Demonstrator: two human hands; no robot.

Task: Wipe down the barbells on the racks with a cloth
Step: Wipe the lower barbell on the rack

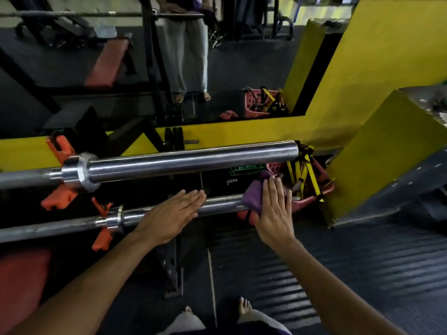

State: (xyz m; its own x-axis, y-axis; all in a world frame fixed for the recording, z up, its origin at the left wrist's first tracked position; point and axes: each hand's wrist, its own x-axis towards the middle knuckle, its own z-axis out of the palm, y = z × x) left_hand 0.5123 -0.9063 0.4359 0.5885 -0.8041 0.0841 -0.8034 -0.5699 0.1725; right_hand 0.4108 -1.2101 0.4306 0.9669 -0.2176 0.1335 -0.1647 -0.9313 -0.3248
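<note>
Left hand (169,215) lies flat, fingers straight and together, on the near bar (217,206). Right hand (274,211) presses a purple cloth (254,194) onto that bar's end, fingers straight. Beyond, a thicker bar (191,160) sits on orange hooks (60,148); behind it, a pink basket (321,189).
</note>
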